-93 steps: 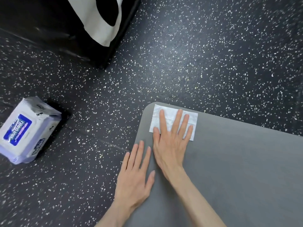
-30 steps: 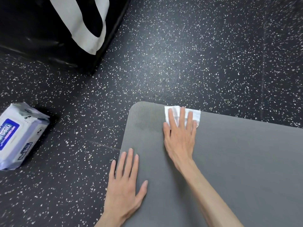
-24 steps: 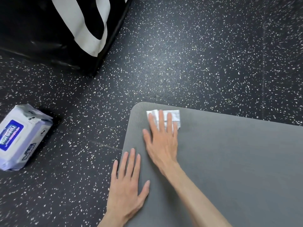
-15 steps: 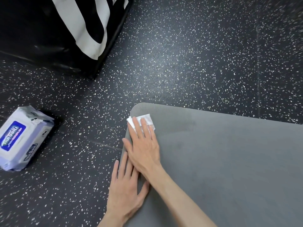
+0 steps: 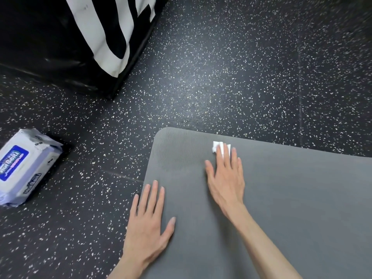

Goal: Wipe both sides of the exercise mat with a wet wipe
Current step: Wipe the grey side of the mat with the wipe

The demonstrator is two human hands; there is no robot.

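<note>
From the head camera, a grey exercise mat (image 5: 281, 208) lies flat on a dark speckled rubber floor (image 5: 221, 77), its rounded far-left corner in view. The right hand (image 5: 226, 178) lies palm-down on the mat near its far edge, fingers straight and close together, pressing a white wet wipe (image 5: 218, 147) flat against the mat surface; only a small crumpled part of the wipe shows past the fingertips, just inside the mat's far edge and to the right of the rounded corner. The left hand (image 5: 149, 222) rests flat on the mat's left edge, fingers straight and slightly spread, thumb out to the right, holding nothing; its outer fingers reach over onto the floor. Well to the left of the mat, a pack of wet wipes (image 5: 22, 168) with a blue label lies on the floor. Beyond the mat's corner stands a black box (image 5: 60, 37) with large white lettering.
</note>
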